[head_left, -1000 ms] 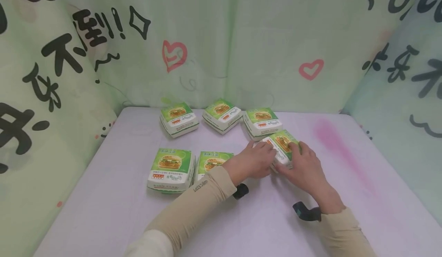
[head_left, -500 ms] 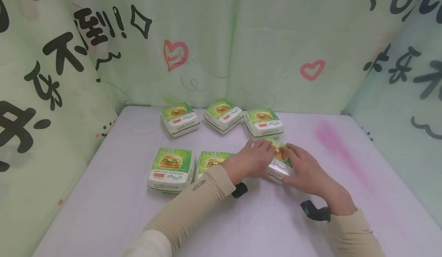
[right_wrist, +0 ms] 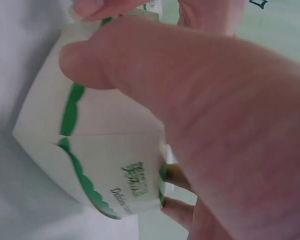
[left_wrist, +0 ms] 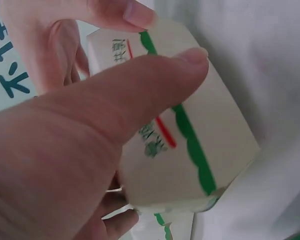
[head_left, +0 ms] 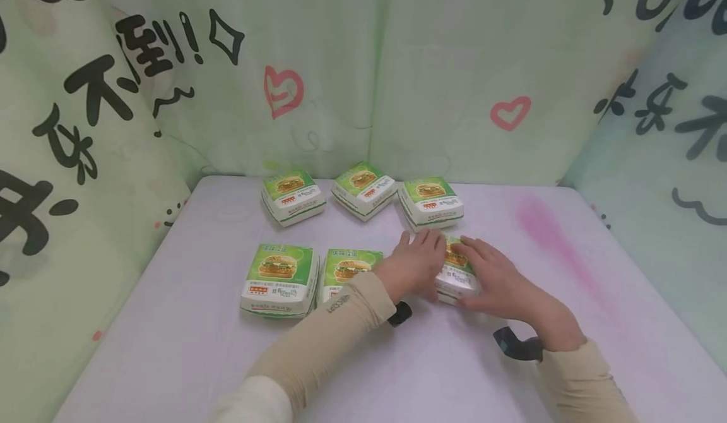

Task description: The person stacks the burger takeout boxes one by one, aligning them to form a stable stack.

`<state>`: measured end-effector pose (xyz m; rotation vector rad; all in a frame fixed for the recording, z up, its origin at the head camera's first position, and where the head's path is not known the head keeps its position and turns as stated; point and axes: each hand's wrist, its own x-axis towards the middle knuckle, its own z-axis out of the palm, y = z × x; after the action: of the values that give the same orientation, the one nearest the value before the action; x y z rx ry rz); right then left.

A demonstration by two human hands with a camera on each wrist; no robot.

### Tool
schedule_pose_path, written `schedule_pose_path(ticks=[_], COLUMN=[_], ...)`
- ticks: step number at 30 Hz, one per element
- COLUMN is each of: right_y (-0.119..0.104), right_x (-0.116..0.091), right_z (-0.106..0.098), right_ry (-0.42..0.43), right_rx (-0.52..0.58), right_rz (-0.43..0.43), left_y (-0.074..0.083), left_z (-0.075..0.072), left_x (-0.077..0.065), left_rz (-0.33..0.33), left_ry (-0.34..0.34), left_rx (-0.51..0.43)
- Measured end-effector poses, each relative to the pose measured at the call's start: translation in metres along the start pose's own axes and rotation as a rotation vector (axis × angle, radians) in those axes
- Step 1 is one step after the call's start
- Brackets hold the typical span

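Note:
A green-and-white burger box (head_left: 456,279) with a burger picture sits on the table between both hands. My left hand (head_left: 413,265) grips its left side; in the left wrist view the thumb lies across the white front wall of the burger box (left_wrist: 220,135). At the right side my right hand (head_left: 502,284) grips the same box. The right wrist view shows that thumb on the front of the burger box (right_wrist: 115,155), with fingertips behind it. Left of the hands stand two like boxes, a fully visible one (head_left: 279,281) and one (head_left: 351,265) partly covered by the left sleeve.
Along the back edge of the white-covered table (head_left: 170,347) stand three more burger boxes: a left one (head_left: 293,197), a middle one (head_left: 363,189) and a right one (head_left: 430,202). Printed curtains (head_left: 431,63) enclose the back and sides. A pink stain (head_left: 545,227) marks the right part of the cloth.
The gripped burger box has come nearer to me and slightly left, and has turned straighter. My right hand has shifted its hold along with it. The other boxes stay put.

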<state>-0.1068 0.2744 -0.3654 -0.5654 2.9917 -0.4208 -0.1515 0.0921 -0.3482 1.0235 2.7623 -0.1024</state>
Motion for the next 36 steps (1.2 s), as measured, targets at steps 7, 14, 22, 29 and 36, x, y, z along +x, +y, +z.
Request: schedule_pose_path(ticks=[7, 14, 22, 29, 36], right_y=[-0.002, 0.0, 0.003, 0.003, 0.002], right_x=[0.002, 0.005, 0.006, 0.009, 0.011], right_z=[0.007, 0.009, 0.01, 0.008, 0.005], right_ry=[0.043, 0.016, 0.005, 0.014, 0.024], right_rx=[-0.035, -0.048, -0.042, -0.021, 0.008], right_rz=[-0.014, 0.024, 0.025, 0.012, 0.015], left_y=[0.005, 0.005, 0.005, 0.001, -0.007], left_z=[0.001, -0.001, -0.002, -0.002, -0.003], left_x=[0.003, 0.003, 0.005, 0.003, 0.001], left_rz=[-0.037, -0.05, -0.059, -0.041, -0.003], left_ry=[0.04, 0.028, -0.006, 0.0, 0.025], left_rx=[0.084, 0.088, 0.102, 0.084, 0.074])
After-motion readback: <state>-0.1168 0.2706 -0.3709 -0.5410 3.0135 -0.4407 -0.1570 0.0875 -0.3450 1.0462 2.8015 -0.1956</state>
